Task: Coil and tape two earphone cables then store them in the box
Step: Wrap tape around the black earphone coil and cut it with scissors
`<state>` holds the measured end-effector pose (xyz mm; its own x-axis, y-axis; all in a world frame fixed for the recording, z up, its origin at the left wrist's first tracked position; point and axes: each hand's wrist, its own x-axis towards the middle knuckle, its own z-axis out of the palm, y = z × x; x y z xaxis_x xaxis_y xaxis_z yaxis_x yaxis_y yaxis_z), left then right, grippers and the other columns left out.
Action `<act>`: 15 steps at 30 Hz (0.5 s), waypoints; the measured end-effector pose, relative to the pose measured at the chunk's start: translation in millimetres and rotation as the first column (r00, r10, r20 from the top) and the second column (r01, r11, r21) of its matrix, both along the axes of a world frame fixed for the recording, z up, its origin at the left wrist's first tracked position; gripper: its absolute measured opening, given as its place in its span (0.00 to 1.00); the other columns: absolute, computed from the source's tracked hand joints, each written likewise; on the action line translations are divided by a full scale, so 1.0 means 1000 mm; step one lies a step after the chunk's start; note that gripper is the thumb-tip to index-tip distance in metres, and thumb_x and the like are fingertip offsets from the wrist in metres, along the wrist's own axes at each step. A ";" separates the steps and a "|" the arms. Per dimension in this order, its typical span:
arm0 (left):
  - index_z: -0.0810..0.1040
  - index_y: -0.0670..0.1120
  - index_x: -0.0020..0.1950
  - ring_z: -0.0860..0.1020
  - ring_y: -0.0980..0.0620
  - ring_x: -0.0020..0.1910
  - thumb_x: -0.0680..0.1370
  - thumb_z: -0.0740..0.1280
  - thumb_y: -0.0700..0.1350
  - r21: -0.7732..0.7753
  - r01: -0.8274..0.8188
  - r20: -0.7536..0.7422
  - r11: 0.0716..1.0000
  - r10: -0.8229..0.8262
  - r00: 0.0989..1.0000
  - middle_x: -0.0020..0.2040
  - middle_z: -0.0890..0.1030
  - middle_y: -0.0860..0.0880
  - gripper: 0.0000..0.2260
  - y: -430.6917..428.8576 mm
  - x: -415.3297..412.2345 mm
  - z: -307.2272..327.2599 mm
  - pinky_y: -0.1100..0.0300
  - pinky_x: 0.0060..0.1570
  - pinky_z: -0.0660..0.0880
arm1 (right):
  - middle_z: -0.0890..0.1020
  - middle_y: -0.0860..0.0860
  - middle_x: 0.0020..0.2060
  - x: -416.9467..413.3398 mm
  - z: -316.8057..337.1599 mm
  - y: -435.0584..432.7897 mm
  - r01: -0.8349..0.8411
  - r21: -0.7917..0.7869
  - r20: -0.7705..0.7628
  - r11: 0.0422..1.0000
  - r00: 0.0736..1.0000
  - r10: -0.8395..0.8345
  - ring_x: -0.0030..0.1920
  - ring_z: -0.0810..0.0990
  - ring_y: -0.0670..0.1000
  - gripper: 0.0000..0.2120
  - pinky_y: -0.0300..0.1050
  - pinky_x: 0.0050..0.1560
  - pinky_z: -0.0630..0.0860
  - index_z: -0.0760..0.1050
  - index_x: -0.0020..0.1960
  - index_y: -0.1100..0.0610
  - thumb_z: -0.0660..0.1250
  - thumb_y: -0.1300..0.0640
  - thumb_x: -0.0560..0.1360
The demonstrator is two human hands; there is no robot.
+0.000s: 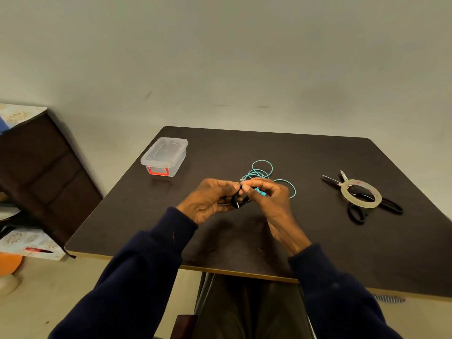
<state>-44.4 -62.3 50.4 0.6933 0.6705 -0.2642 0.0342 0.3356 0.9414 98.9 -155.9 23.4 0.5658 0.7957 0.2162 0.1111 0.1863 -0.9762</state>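
The fingers of my left hand and right hand pinch the coiled black cable above the surface, while the teal cable lies loose behind.

You're seeing a dim, warm picture under soft, even light. Faint shadows lie on the dark table beneath your left hand and right hand. The tape shows a mild sheen. Wide-angle distortion curves the table's edges, and the left margin looks smeared.
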 end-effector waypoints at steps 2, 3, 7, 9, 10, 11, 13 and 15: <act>0.84 0.39 0.54 0.84 0.47 0.48 0.79 0.69 0.37 0.010 0.003 0.011 1.000 -0.003 1.000 0.48 0.85 0.41 0.07 -0.002 0.001 0.000 0.50 0.52 0.81 | 0.87 0.51 0.47 0.001 0.000 0.001 0.029 0.005 0.023 1.000 0.999 -0.029 0.54 0.83 0.49 0.06 0.50 0.60 0.80 0.86 0.47 0.56 0.76 0.64 0.71; 0.84 0.39 0.54 0.84 0.46 0.49 0.79 0.69 0.38 0.015 0.005 0.012 1.000 -0.005 1.000 0.48 0.85 0.41 0.07 -0.003 0.002 0.001 0.49 0.53 0.81 | 0.87 0.49 0.47 0.001 0.000 0.001 0.037 0.014 0.035 0.999 0.999 -0.037 0.55 0.83 0.49 0.07 0.50 0.60 0.80 0.86 0.47 0.55 0.76 0.64 0.71; 0.84 0.39 0.53 0.84 0.48 0.47 0.79 0.68 0.38 0.035 0.019 0.023 0.999 -0.020 1.000 0.46 0.85 0.41 0.07 -0.004 0.004 0.007 0.51 0.52 0.82 | 0.86 0.47 0.47 0.002 0.003 0.000 0.038 0.065 0.105 0.997 0.993 -0.045 0.57 0.81 0.47 0.07 0.46 0.60 0.78 0.87 0.47 0.52 0.77 0.62 0.71; 0.84 0.38 0.54 0.83 0.47 0.47 0.80 0.67 0.38 0.045 0.027 0.030 0.999 -0.029 0.999 0.46 0.84 0.41 0.07 -0.005 0.005 0.009 0.50 0.53 0.81 | 0.85 0.48 0.49 0.003 0.003 0.000 0.055 0.071 0.135 0.996 0.989 -0.065 0.58 0.80 0.46 0.07 0.42 0.59 0.78 0.87 0.47 0.52 0.77 0.61 0.71; 0.84 0.38 0.55 0.83 0.47 0.47 0.80 0.67 0.38 0.046 0.031 0.033 0.998 -0.033 0.999 0.47 0.84 0.41 0.08 -0.005 0.006 0.010 0.49 0.54 0.81 | 0.85 0.49 0.50 0.003 0.004 0.000 0.071 0.076 0.135 0.995 0.988 -0.080 0.57 0.80 0.45 0.07 0.40 0.58 0.77 0.87 0.47 0.52 0.77 0.61 0.71; 0.83 0.38 0.55 0.83 0.47 0.48 0.80 0.67 0.38 0.048 0.034 0.034 0.998 -0.036 0.999 0.47 0.84 0.41 0.08 -0.006 0.007 0.011 0.48 0.56 0.81 | 0.84 0.51 0.50 0.003 0.005 -0.001 0.088 0.086 0.131 0.992 0.986 -0.099 0.57 0.80 0.44 0.07 0.38 0.56 0.77 0.87 0.47 0.52 0.77 0.61 0.71; 0.83 0.37 0.56 0.82 0.46 0.48 0.80 0.67 0.38 0.052 0.030 0.028 0.998 -0.032 0.999 0.47 0.83 0.40 0.08 -0.007 0.009 0.013 0.47 0.57 0.80 | 0.84 0.52 0.50 0.002 0.006 -0.002 0.118 0.118 0.126 0.986 0.983 -0.133 0.56 0.80 0.42 0.09 0.37 0.55 0.78 0.86 0.46 0.50 0.77 0.63 0.71; 0.82 0.35 0.58 0.82 0.46 0.48 0.80 0.67 0.38 0.055 0.027 0.020 0.998 -0.028 0.999 0.49 0.83 0.39 0.10 -0.008 0.012 0.015 0.46 0.58 0.79 | 0.84 0.51 0.51 0.000 0.006 -0.002 0.142 0.139 0.136 0.980 0.978 -0.161 0.56 0.80 0.42 0.11 0.41 0.55 0.80 0.86 0.47 0.47 0.77 0.63 0.71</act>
<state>-32.7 -69.9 65.0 0.7168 0.6640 -0.2128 0.0232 0.2823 0.9590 99.2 -157.6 29.6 0.6324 0.6637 0.3995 0.2870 0.2783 -0.9166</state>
